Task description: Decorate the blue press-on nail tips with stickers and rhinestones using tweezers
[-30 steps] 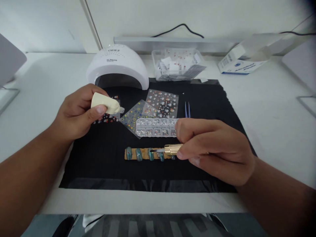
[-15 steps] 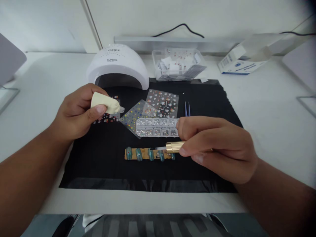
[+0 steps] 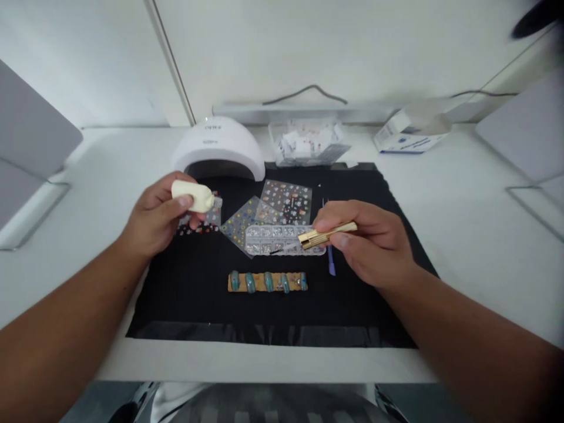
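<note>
My left hand (image 3: 154, 214) is closed round a cream nail polish bottle (image 3: 192, 196), tilted with its uncapped neck toward the right. Between the fingers of my right hand (image 3: 370, 241) is a gold-capped polish brush (image 3: 328, 234), its thin bristles pointing left above a clear rhinestone case (image 3: 264, 239). Nearer to me lies a tan strip (image 3: 259, 284) bearing several glossy blue-green false nails (image 3: 268, 282). A few small gems show toward its right end. Purple tweezers (image 3: 331, 261) lie partly hidden behind my right hand.
Sticker sheets (image 3: 288, 200) overlap behind the rhinestone case on a black cloth (image 3: 198, 299). A white nail lamp (image 3: 220, 141) stands at the back left. Behind the cloth are a clear bin (image 3: 308, 144) of packets and an opened white box (image 3: 409, 135).
My right hand has lifted the brush up and away from the false nails, turning it so it slants over the rhinestone case. The bottle stays in my left hand. The camera view has shifted.
</note>
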The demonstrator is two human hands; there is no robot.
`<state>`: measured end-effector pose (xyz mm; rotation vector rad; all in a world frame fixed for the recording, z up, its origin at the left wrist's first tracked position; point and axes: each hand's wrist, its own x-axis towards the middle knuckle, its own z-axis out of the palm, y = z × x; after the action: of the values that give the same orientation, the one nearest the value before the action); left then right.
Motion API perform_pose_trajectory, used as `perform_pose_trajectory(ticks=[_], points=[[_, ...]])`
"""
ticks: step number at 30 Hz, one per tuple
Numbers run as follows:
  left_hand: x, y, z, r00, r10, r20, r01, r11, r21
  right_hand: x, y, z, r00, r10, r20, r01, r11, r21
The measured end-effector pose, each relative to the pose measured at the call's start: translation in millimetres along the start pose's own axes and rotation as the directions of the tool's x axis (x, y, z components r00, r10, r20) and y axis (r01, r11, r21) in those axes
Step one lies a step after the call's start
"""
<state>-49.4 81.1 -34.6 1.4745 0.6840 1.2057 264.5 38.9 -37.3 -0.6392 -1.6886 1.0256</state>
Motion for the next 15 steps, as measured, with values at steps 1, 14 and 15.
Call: perform_pose_trajectory(ticks=[1,14,15], points=[[-1,2,1.5,0.997,-0.074,-0.015,0.074,0.997,-0.021,0,2,-1,0.996,0.065,-0.067,-0.064,0.998,0.008],[-8,7,22.2,0.959,-0.241,0.149,0.163,0.898,0.408,4,1,8,0.973,0.166,-0.163,-0.178,0.982,-0.06],[-8,7,22.0,0.955,-0.251,0.155,0.167,0.892,0.42,3,2,8,0.973,0.171,-0.156,-0.184,0.981,-0.068]])
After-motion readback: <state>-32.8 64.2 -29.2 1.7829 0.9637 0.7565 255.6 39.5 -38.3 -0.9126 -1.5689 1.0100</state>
